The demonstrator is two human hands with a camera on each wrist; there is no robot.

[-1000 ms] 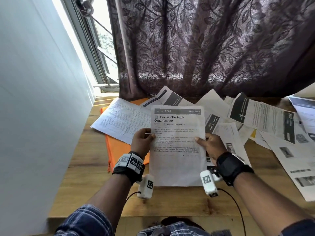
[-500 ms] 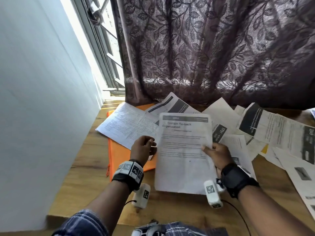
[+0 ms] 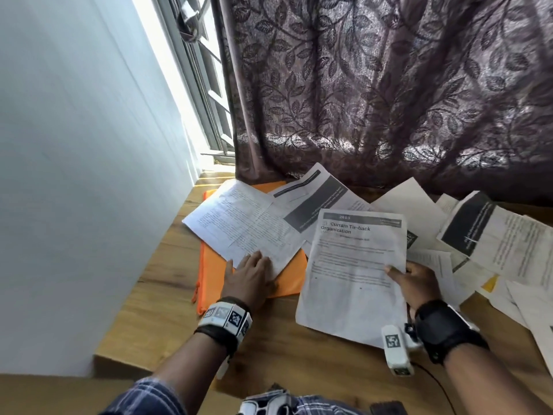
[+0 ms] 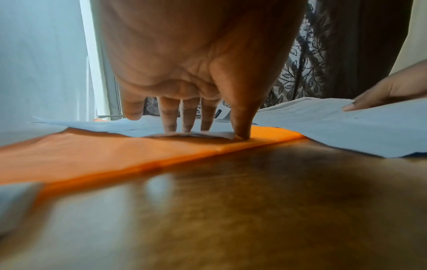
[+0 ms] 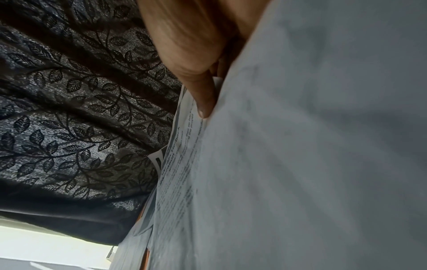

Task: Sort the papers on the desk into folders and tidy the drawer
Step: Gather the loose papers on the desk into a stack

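Orange folder (image 3: 218, 274) lying under loose paper (image 3: 239, 226).
Left hand (image 3: 250, 277) pressing flat, fingers straight, on that paper; right hand (image 3: 416, 283) pinching the printed sheet (image 3: 356, 274) by its edge.

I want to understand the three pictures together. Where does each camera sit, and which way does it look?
Head: worn on the head, looks down at the desk; both forearms, left hand, right hand show.
Left wrist: low over the desk, looks along the palm at straight fingers on a sheet over the orange folder.
Right wrist: under the held sheet, looks up; thumb and curtain show.
Shared: all three see the held sheet.
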